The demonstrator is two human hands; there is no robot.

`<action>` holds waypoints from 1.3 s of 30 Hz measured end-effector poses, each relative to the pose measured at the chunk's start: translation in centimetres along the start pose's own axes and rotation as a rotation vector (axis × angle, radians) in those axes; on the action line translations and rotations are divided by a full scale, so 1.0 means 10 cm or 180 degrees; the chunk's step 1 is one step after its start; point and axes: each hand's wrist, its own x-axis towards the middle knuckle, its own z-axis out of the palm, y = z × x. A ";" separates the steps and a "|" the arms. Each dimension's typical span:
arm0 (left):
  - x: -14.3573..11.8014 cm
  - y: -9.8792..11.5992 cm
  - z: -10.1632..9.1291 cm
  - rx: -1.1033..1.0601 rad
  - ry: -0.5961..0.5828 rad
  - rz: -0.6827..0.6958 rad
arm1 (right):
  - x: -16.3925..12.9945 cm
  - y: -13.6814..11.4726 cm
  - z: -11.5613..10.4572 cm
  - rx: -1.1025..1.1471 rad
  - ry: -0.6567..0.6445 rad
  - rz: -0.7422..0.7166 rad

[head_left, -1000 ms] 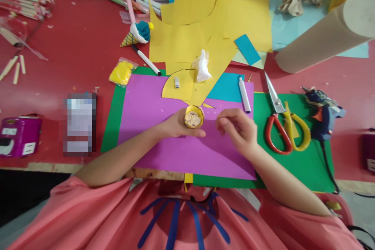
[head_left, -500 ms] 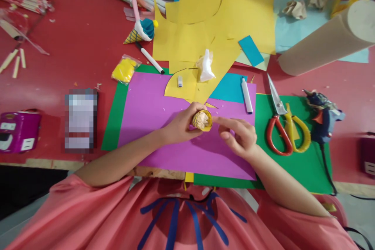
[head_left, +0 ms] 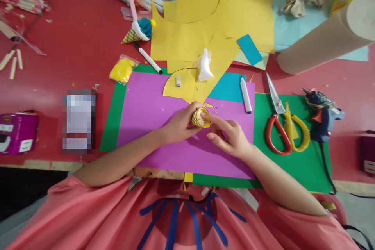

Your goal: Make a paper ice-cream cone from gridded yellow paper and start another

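My left hand (head_left: pixel 182 124) is wrapped round a small yellow paper cone (head_left: pixel 195 118) with dark criss-cross lines, its open end facing right. Crumpled pale paper (head_left: pixel 200 115) fills the cone's mouth. The index finger of my right hand (head_left: pixel 230 134) reaches into that mouth and presses on the paper; its thumb is apart and the other fingers are curled, with nothing held. Both hands are above a purple sheet (head_left: pixel 164 160). Just beyond them lie a yellow paper piece (head_left: pixel 178 91), a small white block (head_left: pixel 178 81) and a white clay lump in clear wrap (head_left: pixel 206 66).
Scissors (head_left: pixel 278 115) and a blue glue gun (head_left: pixel 324 121) lie on green sheets at right. A paper roll (head_left: pixel 319 39) stands behind them. Markers (head_left: pixel 246 95), a finished-looking ice cream cone (head_left: pixel 139 31), a yellow clay packet (head_left: pixel 122 69) and a blurred phone-like rectangle (head_left: pixel 79 121) lie around.
My right hand has moved left, and its index fingertip has gone from beside the cone's rim onto the paper inside. The left hand keeps its hold, with the cone turned slightly.
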 end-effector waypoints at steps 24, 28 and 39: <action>0.03 0.00 0.03 -0.0194 0.0384 0.0270 | -0.01 -0.01 0.00 -0.0184 -0.0163 0.0272; 0.08 0.00 0.04 -0.0283 0.0784 0.0450 | -0.01 -0.07 -0.06 -0.0165 0.0096 0.0651; 0.11 -0.02 0.03 -0.0746 0.0964 0.0203 | -0.56 -0.25 -0.94 -0.1658 0.1929 0.2535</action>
